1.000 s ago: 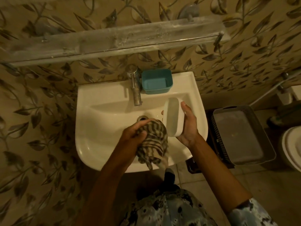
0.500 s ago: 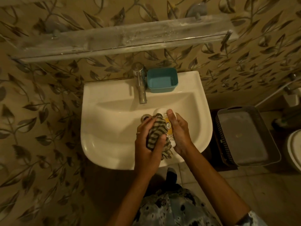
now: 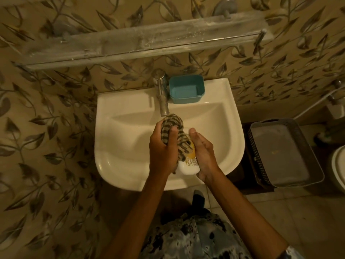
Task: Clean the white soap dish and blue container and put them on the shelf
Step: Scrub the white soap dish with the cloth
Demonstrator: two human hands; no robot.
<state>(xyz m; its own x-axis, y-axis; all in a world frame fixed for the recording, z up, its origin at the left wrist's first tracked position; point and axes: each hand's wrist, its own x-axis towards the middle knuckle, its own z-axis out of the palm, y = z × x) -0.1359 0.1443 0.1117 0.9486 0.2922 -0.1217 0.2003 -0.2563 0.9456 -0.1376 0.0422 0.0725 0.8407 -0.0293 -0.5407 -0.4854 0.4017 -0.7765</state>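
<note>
- Nearest to us we see our two bare forearms, which reach forward from a blue-and-black mottled garment (image 3: 196,238).
- Our right hand (image 3: 203,156) is cupped around the smooth white soap dish with rounded corners (image 3: 188,168); the fingers are closed on its far side and the thumb points up. The dish carries a yellow patch and a fine gold ornament; we can read no writing on it.
- Our left hand (image 3: 162,148) is closed in a fist around the soft striped cloth, beige and dark (image 3: 177,135), and presses it on the dish.
- All this is over the bowl of the glossy white ceramic washbasin (image 3: 119,143).
- Behind, the dull metal tap (image 3: 161,98) stands upright, and just beside it the blue rectangular plastic container (image 3: 186,88) sits on the basin's back ledge.
- Farthest, the long frosted glass shelf (image 3: 141,42) hangs on the leaf-patterned wall.
</note>
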